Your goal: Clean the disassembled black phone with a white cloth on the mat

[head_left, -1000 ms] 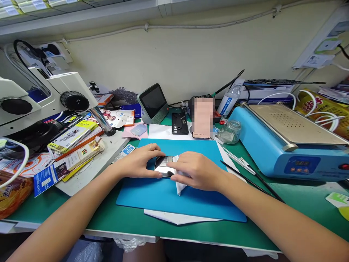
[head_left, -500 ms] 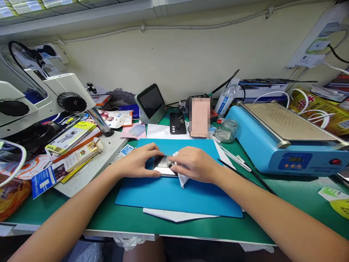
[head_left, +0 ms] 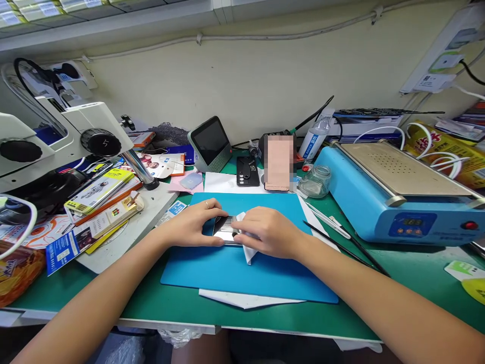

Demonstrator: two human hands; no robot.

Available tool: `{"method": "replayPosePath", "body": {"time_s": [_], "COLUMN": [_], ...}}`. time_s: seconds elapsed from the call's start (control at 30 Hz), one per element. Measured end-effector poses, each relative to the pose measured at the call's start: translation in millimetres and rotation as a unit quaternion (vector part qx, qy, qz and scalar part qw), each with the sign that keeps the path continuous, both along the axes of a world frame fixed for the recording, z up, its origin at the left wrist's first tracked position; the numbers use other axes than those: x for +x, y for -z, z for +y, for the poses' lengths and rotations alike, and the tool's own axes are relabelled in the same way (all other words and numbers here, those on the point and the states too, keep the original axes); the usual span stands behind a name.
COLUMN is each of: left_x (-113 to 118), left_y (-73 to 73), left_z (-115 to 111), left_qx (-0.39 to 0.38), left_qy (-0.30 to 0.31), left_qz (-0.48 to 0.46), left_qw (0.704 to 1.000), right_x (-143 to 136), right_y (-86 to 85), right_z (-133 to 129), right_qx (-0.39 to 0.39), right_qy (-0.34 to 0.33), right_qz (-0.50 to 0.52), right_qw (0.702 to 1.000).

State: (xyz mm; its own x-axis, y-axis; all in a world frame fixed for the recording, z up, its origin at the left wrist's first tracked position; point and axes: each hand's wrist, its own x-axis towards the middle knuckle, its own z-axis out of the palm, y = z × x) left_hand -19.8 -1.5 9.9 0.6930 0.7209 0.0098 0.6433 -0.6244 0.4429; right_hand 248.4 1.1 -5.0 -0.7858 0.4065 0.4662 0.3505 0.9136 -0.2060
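A phone (head_left: pixel 224 230) lies flat on a blue mat (head_left: pixel 242 270), its glossy dark face catching striped reflections. My left hand (head_left: pixel 195 223) grips its left end, thumb along the near edge and fingers along the far one. From the right, my right hand (head_left: pixel 267 230) pinches a folded white tissue (head_left: pixel 248 254) and presses it against the phone's glossy face. The tissue's loose corner hangs over the near edge. My right hand covers the phone's right end.
A microscope (head_left: pixel 100 141) and piled boxes crowd the left. To the right sits a blue heating plate (head_left: pixel 401 197), with tweezers (head_left: pixel 328 220) beside the mat. Behind are a glass jar (head_left: pixel 316 182), a black phone case (head_left: pixel 247 171) and a smart display (head_left: pixel 210 144).
My right hand and the tissue have shifted slightly on the phone, the tissue's hanging corner moving a little left. My left hand keeps its place.
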Motion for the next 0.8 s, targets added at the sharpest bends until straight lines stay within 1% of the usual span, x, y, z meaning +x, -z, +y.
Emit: {"method": "replayPosePath", "body": {"time_s": [0.07,0.23,0.4,0.57,0.63,0.73,0.8], "left_x": [0.0,-0.5,0.0,0.6,0.4,-0.3,-0.5], "left_y": [-0.1,0.3,-0.3,-2.2,-2.0,-0.6,0.0], "left_z": [0.0,-0.3,-0.5,-0.9,-0.9,-0.6,-0.4], "left_qx": [0.001,-0.001,-0.006,-0.004,-0.006,-0.006,-0.004], "left_qy": [0.0,-0.007,-0.004,-0.013,-0.01,-0.005,-0.006], "left_qz": [-0.001,0.0,-0.002,0.005,0.004,-0.003,-0.003], "left_qw": [1.0,1.0,1.0,1.0,1.0,1.0,1.0], "right_x": [0.1,1.9,-1.6,3.6,3.9,2.3,2.2], "right_y": [-0.4,-2.1,-2.2,-2.4,-2.4,-3.2,-4.5], "right_z": [0.6,2.2,-0.3,3.6,3.2,1.8,1.9], "right_qx": [0.0,0.001,0.009,0.009,0.013,0.016,0.014], "right_qy": [-0.006,0.03,-0.007,0.034,0.028,0.002,0.003], "right_qz": [-0.007,0.003,-0.005,0.009,0.003,-0.011,-0.006], "right_qw": [1.0,1.0,1.0,0.999,1.0,1.0,1.0]}}
